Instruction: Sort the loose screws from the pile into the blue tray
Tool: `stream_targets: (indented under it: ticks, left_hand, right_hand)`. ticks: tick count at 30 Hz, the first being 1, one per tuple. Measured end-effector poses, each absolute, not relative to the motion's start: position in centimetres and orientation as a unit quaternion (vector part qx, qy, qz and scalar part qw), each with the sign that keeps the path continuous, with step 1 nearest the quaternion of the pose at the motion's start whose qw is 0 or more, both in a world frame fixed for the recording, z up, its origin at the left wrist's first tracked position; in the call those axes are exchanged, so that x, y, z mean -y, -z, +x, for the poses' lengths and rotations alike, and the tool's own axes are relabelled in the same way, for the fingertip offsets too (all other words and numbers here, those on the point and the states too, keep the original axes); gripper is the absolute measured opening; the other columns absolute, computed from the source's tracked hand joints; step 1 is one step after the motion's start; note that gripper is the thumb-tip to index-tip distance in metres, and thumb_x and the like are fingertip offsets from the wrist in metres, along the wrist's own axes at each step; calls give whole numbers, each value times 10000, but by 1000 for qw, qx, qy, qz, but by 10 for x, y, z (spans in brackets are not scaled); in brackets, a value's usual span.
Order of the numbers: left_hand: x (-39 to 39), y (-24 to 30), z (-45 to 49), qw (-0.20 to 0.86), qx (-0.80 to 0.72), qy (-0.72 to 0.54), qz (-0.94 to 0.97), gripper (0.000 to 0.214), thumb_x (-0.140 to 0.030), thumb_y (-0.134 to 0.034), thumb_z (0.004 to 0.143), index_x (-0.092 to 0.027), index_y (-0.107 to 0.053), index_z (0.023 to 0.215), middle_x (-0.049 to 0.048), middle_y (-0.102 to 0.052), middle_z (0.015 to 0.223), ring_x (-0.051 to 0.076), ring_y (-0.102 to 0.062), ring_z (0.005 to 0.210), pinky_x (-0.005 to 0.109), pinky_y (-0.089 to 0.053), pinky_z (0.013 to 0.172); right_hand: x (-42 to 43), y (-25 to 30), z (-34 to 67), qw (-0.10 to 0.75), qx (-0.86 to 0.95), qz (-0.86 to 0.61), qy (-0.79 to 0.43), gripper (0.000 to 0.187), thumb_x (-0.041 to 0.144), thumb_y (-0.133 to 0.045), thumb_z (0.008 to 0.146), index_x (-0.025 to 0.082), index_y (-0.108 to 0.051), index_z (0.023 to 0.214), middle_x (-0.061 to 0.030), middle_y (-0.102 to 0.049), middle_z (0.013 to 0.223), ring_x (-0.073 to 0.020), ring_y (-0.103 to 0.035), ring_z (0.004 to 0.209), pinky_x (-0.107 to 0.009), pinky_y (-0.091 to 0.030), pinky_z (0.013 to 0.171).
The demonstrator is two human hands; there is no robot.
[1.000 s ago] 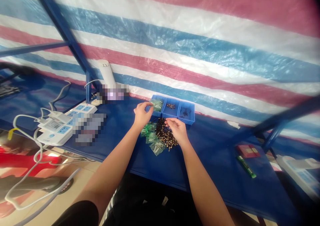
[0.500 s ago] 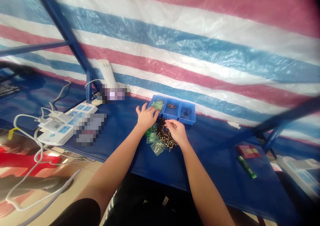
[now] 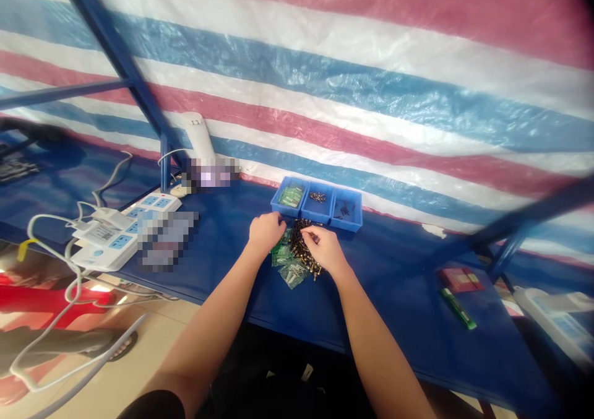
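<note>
A heap of small dark and brass-coloured screws (image 3: 304,252) lies on the blue table, with several small green-tinted plastic bags (image 3: 291,274) beside it. My left hand (image 3: 265,232) rests curled over the bags at the heap's left edge, fingers closed on something I cannot make out. My right hand (image 3: 325,249) sits on the heap's right side, fingers pinched among the screws. Just behind stand three joined blue trays (image 3: 355,224): the left one holds green bags (image 3: 291,196), the middle and right ones hold a few small screws.
White power strips (image 3: 118,233) with cables lie at the left of the blue table (image 3: 394,320). A white device (image 3: 197,135) stands by the blue frame post. A red box (image 3: 459,280) and green pen-like item (image 3: 457,309) lie at the right. A striped tarp hangs behind.
My left hand dropped a green bag into the left tray, then drew back down to the bags beside the heap. My right hand stayed on the screws, curling tighter.
</note>
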State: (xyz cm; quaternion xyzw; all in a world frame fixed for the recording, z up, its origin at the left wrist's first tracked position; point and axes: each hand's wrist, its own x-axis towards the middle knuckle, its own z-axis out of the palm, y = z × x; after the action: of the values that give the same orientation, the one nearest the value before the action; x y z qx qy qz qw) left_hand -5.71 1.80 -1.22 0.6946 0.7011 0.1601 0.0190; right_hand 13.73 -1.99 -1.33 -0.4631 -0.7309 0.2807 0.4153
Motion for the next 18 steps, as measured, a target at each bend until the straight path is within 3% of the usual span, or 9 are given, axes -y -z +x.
stream_targets:
  ticks: [8,13,18]
  left_hand:
    - [-20,21,-59,23,-680,-156,716,253,-355,-518,887,-204,-720,902,100,-737,845,247,-686,814,330,-463,771]
    - [-20,24,-53,32,-666,-187,722,273,-403,-540,885,-223,-710,1001,84,-744,899,248,-686,838,325,-452,775]
    - [-22,28,-48,17,-665,-177,725,234,-306,-495,910,-200,-704,895,90,-731,829,255,-677,789,346,-433,753]
  right_hand:
    - [21,11,137,414,731,-463,-282,238,313,-517,889,250,-733,967,-32,-732,877,-182,-643,720,-302,-486,709]
    - [22,11,137,408,738,-459,-279,236,308,-517,891,244,-733,963,-33,-733,876,-176,-644,711,-295,-481,695]
    - [21,11,136,400,743,-459,-276,228,310,-528,885,252,-737,954,-29,-734,858,-177,-644,703,-296,-483,686]
